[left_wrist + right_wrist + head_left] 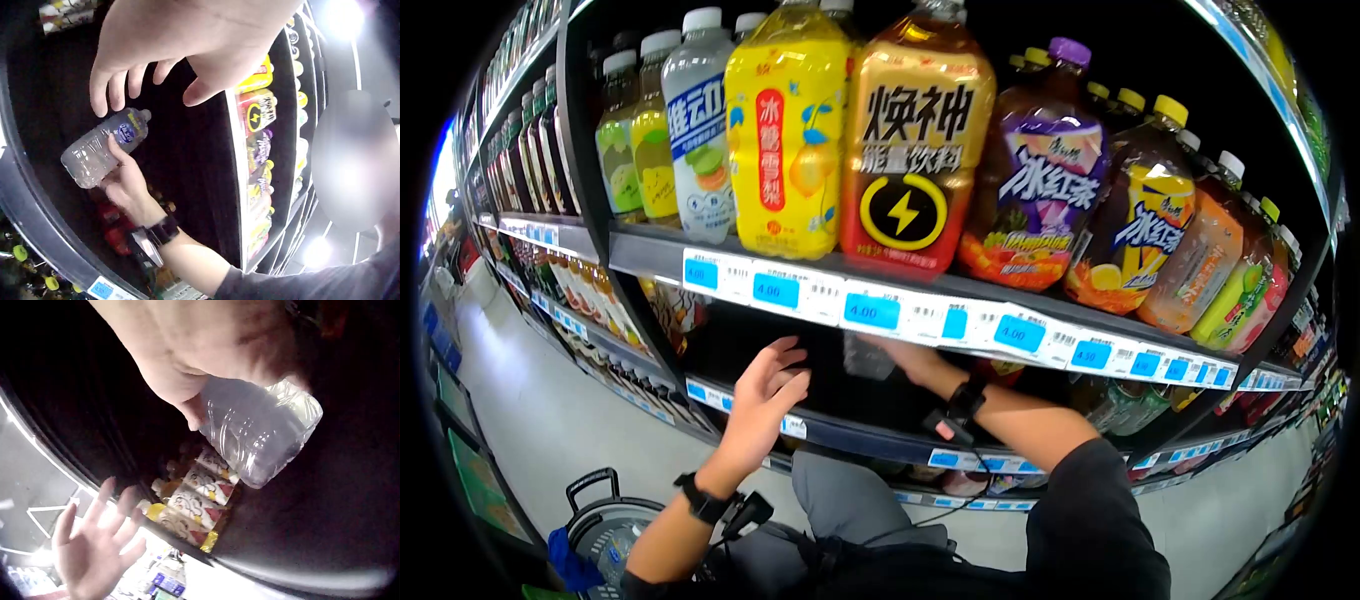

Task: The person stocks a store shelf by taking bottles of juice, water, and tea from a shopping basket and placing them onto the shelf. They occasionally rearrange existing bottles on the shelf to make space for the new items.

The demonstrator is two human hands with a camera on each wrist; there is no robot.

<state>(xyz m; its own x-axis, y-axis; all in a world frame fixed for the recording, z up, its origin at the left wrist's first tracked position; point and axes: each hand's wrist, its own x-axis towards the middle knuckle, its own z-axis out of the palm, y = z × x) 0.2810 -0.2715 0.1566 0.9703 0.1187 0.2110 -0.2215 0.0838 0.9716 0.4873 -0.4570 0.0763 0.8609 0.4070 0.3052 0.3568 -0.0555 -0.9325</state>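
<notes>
A clear bottle with a blue label [105, 145] lies in my right hand [128, 184], inside the dark lower shelf bay. In the right wrist view my right hand [212, 344] grips the bottle [259, 428], thumb along its side. The head view shows only the lower part of the bottle [868, 357] beside my right hand [920, 364], under the upper shelf's edge. My left hand [766, 400] hovers in front of the bay, fingers apart and slightly bent, holding nothing; it also shows in the right wrist view [94, 550].
Large drink bottles [915, 140] stand in a row on the shelf above, behind a price-tag rail [870, 312]. Bottles with white labels [194, 500] stand within the lower bay. A dark basket [610, 515] holding clear bottles is at the lower left, by the floor.
</notes>
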